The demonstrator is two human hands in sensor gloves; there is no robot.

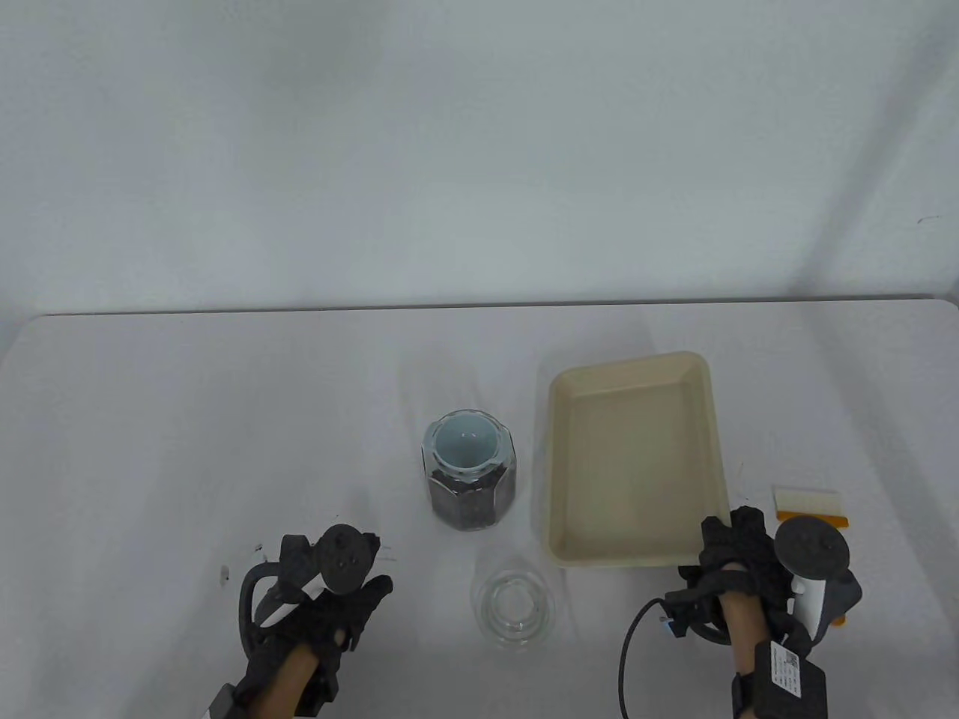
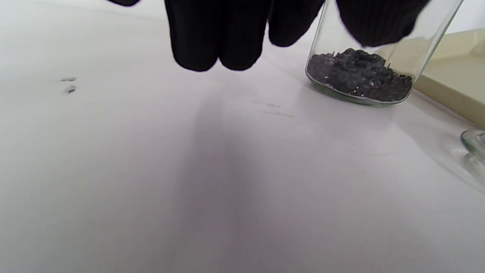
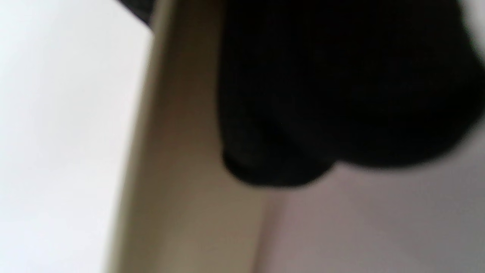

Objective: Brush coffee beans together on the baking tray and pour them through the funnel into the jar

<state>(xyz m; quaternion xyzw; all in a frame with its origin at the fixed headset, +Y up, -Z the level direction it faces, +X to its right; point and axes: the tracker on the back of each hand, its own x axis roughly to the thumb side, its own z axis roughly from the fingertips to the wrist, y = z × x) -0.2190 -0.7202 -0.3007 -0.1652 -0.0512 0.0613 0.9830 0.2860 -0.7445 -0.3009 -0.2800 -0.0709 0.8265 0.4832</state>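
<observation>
The cream baking tray (image 1: 558, 457) lies flat right of centre, with no beans visible in it. Left of it stands the glass jar (image 1: 470, 494), dark coffee beans (image 2: 360, 79) in its bottom and a pale funnel (image 1: 466, 442) in its mouth. My right hand (image 1: 730, 543) is at the tray's near right corner, fingers curled at the rim; the right wrist view shows only blurred glove against the tray wall (image 3: 178, 151). My left hand (image 1: 341, 599) hovers near the table's front, left of the jar (image 2: 428, 45), fingers hanging loose and holding nothing.
A clear round glass piece (image 1: 515, 608) sits in front of the jar, between my hands. A brush with an orange and white head (image 1: 813, 509) lies right of the tray, beside my right hand. A few dark specks (image 2: 70, 89) mark the table on the left.
</observation>
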